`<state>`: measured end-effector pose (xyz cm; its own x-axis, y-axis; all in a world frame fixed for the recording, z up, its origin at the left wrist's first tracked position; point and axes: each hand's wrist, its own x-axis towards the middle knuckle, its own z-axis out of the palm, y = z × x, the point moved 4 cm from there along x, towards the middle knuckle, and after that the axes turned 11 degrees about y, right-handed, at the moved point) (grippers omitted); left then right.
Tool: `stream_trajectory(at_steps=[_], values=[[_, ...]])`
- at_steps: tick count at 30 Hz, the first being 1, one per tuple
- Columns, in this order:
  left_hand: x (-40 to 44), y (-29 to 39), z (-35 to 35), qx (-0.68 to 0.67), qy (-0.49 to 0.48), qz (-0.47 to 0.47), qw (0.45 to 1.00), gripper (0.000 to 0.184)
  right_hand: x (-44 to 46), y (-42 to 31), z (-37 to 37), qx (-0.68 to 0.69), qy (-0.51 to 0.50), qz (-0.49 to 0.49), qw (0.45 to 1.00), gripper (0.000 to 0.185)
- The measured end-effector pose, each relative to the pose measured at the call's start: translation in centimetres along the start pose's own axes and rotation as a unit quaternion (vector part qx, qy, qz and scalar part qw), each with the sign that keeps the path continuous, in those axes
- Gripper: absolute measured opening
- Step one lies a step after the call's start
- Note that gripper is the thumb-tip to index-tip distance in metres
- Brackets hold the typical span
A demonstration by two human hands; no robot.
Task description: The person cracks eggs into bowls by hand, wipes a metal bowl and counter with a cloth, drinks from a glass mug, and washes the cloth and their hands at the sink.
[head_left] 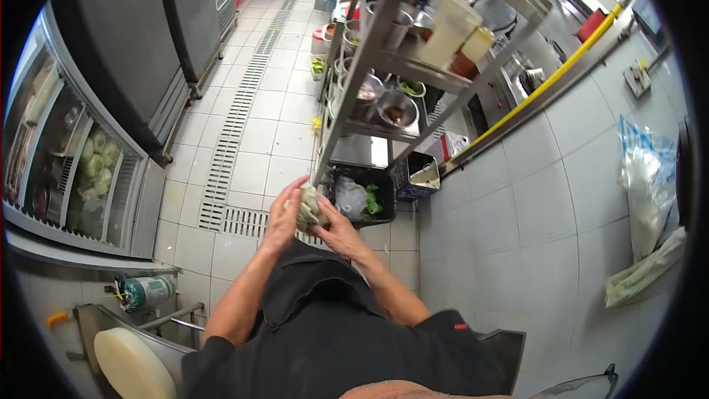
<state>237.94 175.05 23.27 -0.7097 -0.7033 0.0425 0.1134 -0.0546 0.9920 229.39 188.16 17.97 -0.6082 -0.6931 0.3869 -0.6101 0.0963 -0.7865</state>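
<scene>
A pale grey-green, crumpled bundle (309, 210) is held between my two hands in front of my dark apron. I cannot make out whether it is leaves, cloth or a wrapped item. My left hand (281, 220) presses on its left side, fingers pointing up and away from me. On the other side my right hand (341, 235) grips its lower right, the thumb side against it. Just beyond and to the right stands a black bin (385, 216) with a clear plastic bag (350, 199) and green leaves (373, 199) inside.
A metal shelf rack (354, 74) with bowls and containers rises ahead. Glass-fronted fridge (74, 162) and steel cabinets (111, 37) line the left. A drain grate (236, 118) runs along the tiled floor. Plastic bags (650, 185) hang on the right wall. A round white board (133, 362) stands lower left.
</scene>
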Motion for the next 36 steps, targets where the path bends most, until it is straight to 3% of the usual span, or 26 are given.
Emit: stream_trajectory(at_steps=[2,3,6,7,10,14,15,19,23,26,30,31,34,36], values=[[1.9,0.8,-2.9,0.038,0.03,0.06,0.997,0.045,4.1,-0.5,3.6,0.089,-0.063,0.063,0.992,0.052],[3.0,1.0,-4.1,0.057,0.044,0.09,0.993,0.045,6.1,-1.6,4.7,0.136,-0.118,0.166,0.97,0.049],[7.2,1.2,-8.9,-0.102,0.081,-0.019,0.991,0.046,11.8,-1.8,7.6,0.144,-0.11,0.119,0.976,0.047],[9.0,0.3,-10.6,-0.083,0.088,-0.014,0.993,0.049,14.0,-2.5,8.3,0.124,-0.128,0.175,0.968,0.045],[14.8,-1.7,-15.0,0.021,0.149,0.004,0.989,0.052,20.9,-1.2,11.8,0.074,-0.038,-0.01,0.996,0.044],[23.5,-2.9,-18.4,0.125,0.176,0.015,0.976,0.05,30.0,-0.1,13.6,0.077,0.008,-0.037,0.996,0.037],[25.7,-1.8,-18.8,0.175,0.187,0.03,0.966,0.046,32.6,0.1,14.2,0.099,0.001,0.018,0.995,0.033],[34.2,1.4,-20.4,0.296,0.161,0.143,0.931,0.037,43.0,1.7,16.6,0.067,0.036,-0.026,0.997,0.028],[43.3,-0.2,-22.5,0.06,0.131,-0.05,0.988,0.035,53.0,1.1,19.2,0.088,-0.019,-0.04,0.995,0.02],[51.3,-5.1,-24.6,0.075,0.017,-0.097,0.992,0.035,60.6,2.6,21.8,0.084,-0.065,-0.081,0.991,0.021],[63.3,-3.7,-25.5,0.169,-0.012,0.107,0.98,0.025,70.4,5.2,23.5,0.096,-0.093,0.017,0.991,0.021],[66.7,-4.5,-25.9,0.076,-0.077,0.036,0.993,0.027,72.7,6.0,23.8,0.097,-0.094,0.019,0.991,0.023],[74.8,-2.3,-25.4,-0.013,-0.15,-0.097,0.984,0.028,79.2,6.4,22.9,-0.003,-0.12,0.064,0.991,0.026],[80.7,-0.4,-24.9,0.072,-0.186,-0.075,0.977,0.03,82.9,8.4,22.3,-0.093,-0.107,0.08,0.987,0.033]])
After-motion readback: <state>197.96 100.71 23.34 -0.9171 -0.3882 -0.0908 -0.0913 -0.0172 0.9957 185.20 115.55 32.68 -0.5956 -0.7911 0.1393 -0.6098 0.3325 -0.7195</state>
